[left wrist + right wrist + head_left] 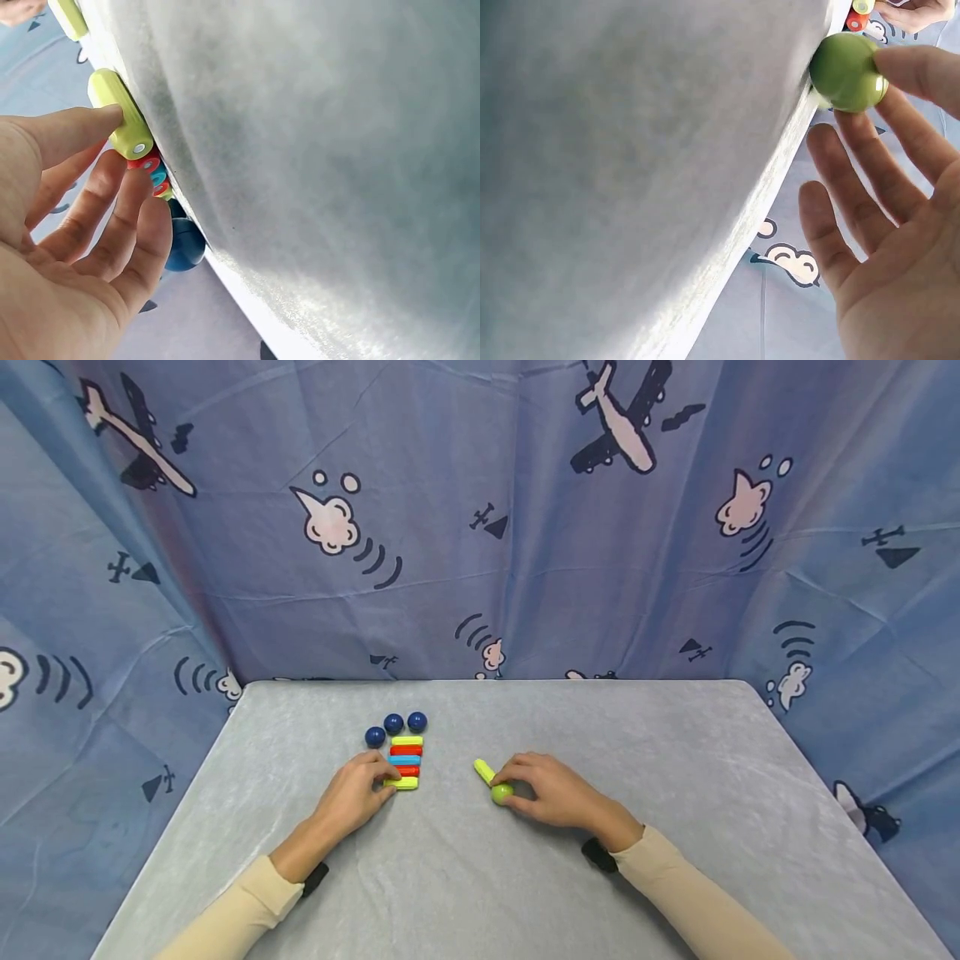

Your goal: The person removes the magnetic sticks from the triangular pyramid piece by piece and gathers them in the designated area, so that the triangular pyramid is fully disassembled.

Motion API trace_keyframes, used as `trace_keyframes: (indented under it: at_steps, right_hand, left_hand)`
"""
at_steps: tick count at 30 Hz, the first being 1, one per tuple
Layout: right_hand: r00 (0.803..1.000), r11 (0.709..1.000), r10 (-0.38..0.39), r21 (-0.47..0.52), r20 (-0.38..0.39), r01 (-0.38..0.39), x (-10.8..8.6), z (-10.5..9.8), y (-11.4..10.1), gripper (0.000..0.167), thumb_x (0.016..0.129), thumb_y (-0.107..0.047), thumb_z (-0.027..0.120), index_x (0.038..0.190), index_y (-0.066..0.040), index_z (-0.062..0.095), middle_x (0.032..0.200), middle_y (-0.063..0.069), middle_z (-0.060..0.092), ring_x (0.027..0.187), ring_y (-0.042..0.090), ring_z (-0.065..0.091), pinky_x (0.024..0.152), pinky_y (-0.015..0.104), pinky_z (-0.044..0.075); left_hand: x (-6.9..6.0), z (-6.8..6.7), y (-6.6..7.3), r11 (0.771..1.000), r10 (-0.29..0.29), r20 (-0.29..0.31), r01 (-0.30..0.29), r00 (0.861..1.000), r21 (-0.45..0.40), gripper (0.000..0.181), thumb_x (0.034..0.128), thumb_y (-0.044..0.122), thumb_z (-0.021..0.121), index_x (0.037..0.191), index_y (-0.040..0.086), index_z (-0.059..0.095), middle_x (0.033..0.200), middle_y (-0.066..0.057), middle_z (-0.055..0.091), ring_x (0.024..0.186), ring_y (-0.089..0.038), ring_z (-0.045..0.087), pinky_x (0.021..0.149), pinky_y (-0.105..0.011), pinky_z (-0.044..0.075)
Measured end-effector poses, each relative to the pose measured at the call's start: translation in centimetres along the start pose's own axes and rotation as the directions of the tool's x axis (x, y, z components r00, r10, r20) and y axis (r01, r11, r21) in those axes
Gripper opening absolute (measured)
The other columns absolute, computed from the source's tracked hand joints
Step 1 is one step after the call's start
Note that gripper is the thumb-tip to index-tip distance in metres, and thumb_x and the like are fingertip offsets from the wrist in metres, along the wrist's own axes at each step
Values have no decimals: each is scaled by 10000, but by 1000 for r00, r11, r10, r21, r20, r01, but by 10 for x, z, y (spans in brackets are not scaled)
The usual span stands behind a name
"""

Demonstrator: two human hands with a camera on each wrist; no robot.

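Note:
On the table, my left hand (pixel 356 792) pinches the nearest yellow-green rod (pixel 120 112) between thumb and fingers. That rod lies at the near end of a column of several short rods side by side, with a blue rod (pixel 405 761) in the middle and a red rod (pixel 407 750) just beyond it. My right hand (pixel 553 789) holds a green ball (pixel 847 73) between thumb and index finger, its other fingers spread. Touching or almost touching that ball is a separate yellow-green rod (pixel 483 770), lying at a slant and partly hidden by the fingers.
Three dark blue balls (pixel 393 723) sit beyond and left of the rod column. A pale grey cloth covers the table (pixel 637 727). Behind it hangs a blue curtain (pixel 435 527) printed with airplanes. Dark bands (pixel 600 855) circle both wrists.

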State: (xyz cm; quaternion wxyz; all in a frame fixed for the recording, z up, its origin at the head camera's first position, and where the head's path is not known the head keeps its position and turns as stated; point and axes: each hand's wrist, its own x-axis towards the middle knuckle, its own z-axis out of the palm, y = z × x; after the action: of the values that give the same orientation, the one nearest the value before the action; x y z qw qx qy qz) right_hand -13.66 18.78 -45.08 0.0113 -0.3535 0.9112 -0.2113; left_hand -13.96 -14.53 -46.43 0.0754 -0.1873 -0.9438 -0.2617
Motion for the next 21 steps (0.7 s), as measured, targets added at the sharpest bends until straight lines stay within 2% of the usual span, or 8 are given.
trace_keyframes:
  at_steps: [4,8,12,16,19,21]
  right_hand:
    - [1000,1000,-18,26,8,17,-3,0,1,288,904,-190,693,1186,-249,702,1201,-68,676,1145,167,619,984,451,487]
    - [1000,999,12,33,16,-13,-3,-1,1,322,894,-255,727,1213,-247,683,1260,-53,642,1210,181,585,1034,456,464]
    - [998,997,66,24,15,-67,-1,-1,2,377,868,-355,767,1209,-222,680,1179,-71,648,1131,144,602,996,410,488]
    - [995,995,96,19,25,-97,-1,0,3,367,870,-371,764,1190,-208,691,1105,-101,661,1039,110,616,935,372,510]
    - [995,995,95,20,30,-95,-1,0,4,346,877,-359,759,1184,-215,695,1101,-107,669,1027,97,619,924,358,515]
    - [996,996,88,25,29,-89,-1,0,5,339,879,-345,760,1186,-218,695,1103,-105,673,1022,94,624,920,350,518]
  left_hand:
    - [-1,0,0,1000,-12,7,12,1000,7,167,748,59,848,879,135,778,834,44,617,750,-79,520,668,-265,462]
    - [-1,1,0,1000,-12,1,12,1000,12,166,747,55,846,876,133,777,823,43,611,741,-74,520,650,-252,454]
    - [-1,1,0,1000,-12,-3,12,1000,13,164,748,55,844,874,134,775,821,46,608,739,-73,520,644,-250,451]
    - [0,1,0,1000,-22,0,22,1000,10,163,751,61,844,881,132,776,829,35,615,750,-94,531,655,-260,457]
    - [0,-1,2,1000,-26,-30,26,999,7,161,755,66,844,886,131,776,838,21,621,773,-120,543,672,-279,469]
    - [1,-1,6,1000,-7,-57,7,998,8,165,758,74,846,896,130,775,857,14,627,797,-136,547,692,-303,484]
